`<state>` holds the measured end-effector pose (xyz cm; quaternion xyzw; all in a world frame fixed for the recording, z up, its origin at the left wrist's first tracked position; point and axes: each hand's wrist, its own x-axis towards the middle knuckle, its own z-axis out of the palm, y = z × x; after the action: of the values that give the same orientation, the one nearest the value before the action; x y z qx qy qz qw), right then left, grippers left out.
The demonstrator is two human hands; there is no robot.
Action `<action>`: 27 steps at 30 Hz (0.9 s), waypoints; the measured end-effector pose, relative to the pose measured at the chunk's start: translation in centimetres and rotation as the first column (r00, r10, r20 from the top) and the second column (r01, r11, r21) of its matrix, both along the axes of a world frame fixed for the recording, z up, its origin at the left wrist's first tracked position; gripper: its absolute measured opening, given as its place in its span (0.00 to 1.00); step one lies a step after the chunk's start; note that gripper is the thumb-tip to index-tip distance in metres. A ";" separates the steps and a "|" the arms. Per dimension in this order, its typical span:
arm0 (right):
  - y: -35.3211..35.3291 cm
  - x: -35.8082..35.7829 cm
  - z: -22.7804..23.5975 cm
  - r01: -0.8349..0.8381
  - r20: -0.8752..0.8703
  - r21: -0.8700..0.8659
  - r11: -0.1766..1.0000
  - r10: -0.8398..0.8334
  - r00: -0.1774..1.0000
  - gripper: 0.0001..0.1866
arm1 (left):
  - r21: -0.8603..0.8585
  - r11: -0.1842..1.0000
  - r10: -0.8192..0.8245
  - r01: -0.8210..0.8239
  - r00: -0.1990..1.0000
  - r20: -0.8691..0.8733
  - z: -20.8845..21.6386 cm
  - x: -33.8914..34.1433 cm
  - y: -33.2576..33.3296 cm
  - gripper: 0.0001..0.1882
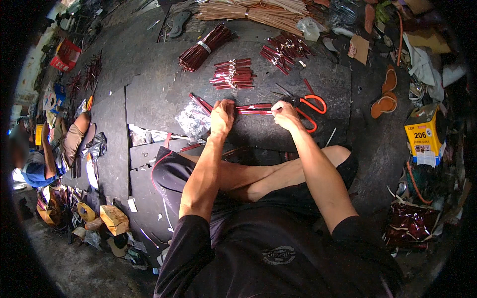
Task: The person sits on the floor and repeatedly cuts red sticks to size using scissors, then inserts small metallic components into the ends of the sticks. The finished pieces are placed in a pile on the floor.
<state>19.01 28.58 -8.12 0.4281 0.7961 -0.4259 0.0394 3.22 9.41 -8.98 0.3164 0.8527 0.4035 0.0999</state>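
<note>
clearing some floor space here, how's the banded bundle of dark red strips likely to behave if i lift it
The bundle will probably lift as one piece, since a pale band wraps its middle. It looks fairly stiff, as the strips lie mostly straight. Their glossy surfaces suggest some could slip endwise if tilted.

red strips (254, 107): part hidden by fingers (279, 105) | co-worker's head (19, 145): blurred
</note>
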 end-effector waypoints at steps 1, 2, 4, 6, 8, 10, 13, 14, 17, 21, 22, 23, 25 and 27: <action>0.1 -0.2 0.0 0.029 0.018 -0.015 0.999 -0.029 0.999 0.07 | 0.012 1.000 0.010 -0.009 0.999 -0.038 -0.1 0.3 -0.2 0.07; 0.3 -0.3 0.1 -0.041 -0.012 0.086 0.995 0.042 0.999 0.07 | 0.022 1.000 0.020 -0.019 0.997 -0.074 -0.1 0.5 -0.5 0.08; 0.7 -0.4 0.3 -0.168 -0.050 0.288 0.943 0.190 0.980 0.07 | 0.022 1.000 0.002 0.000 0.995 -0.096 -0.2 1.2 -0.7 0.09; 1.1 -0.8 0.0 -0.107 -0.037 0.148 0.983 0.114 0.993 0.07 | -0.005 1.000 -0.013 0.013 1.000 -0.005 -0.4 1.8 -0.6 0.10; 0.9 -0.8 0.0 -0.021 0.007 -0.005 1.000 0.021 1.000 0.09 | -0.034 0.999 0.004 -0.005 0.999 -0.042 -0.6 2.2 -0.4 0.10; 0.5 -0.9 0.0 -0.042 0.013 -0.006 0.999 0.042 0.999 0.07 | -0.034 0.999 0.019 -0.021 0.998 -0.060 -0.8 2.3 -0.3 0.10; -0.8 -0.9 1.5 -0.103 0.041 0.081 0.991 0.100 0.994 0.07 | -0.050 0.998 0.028 -0.031 0.998 -0.050 -0.5 2.1 -0.5 0.09; -1.2 -0.7 2.0 -0.154 0.054 0.170 0.973 0.147 0.988 0.08 | -0.041 0.999 0.008 -0.010 0.998 -0.064 -0.7 1.8 -0.5 0.10; -1.2 -0.9 2.5 -0.113 0.026 0.206 0.972 0.110 0.994 0.07 | -0.008 1.000 -0.004 0.003 0.995 -0.095 -1.3 1.6 -0.6 0.10; -0.8 -1.1 1.4 -0.099 -0.114 0.299 0.949 0.139 0.984 0.05 | -0.006 0.999 0.047 -0.048 0.990 -0.129 -2.5 1.3 -0.1 0.10; -1.4 -1.3 1.4 -0.128 -0.131 0.353 0.927 0.184 0.974 0.05 | -0.026 0.998 0.047 -0.050 0.990 -0.133 -3.5 1.0 -0.2 0.10; -2.0 -1.5 1.4 -0.152 -0.143 0.405 0.902 0.227 0.963 0.05 | -0.047 0.998 0.043 -0.050 0.990 -0.135 -3.0 1.0 -0.1 0.10; -3.0 -1.4 1.4 -0.221 -0.100 0.415 0.882 0.286 0.953 0.06 | -0.041 0.999 0.003 -0.008 0.993 -0.120 -2.1 2.1 -0.5 0.09; -3.1 -1.4 0.6 -0.278 -0.080 0.465 0.840 0.353 0.932 0.07 | -0.074 0.997 -0.029 0.021 0.993 -0.114 0.0 2.8 -0.4 0.08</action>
<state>17.59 25.44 -7.55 0.2521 0.9324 -0.2529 -0.0551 6.02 9.03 -8.95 0.3459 0.8671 0.3523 0.0670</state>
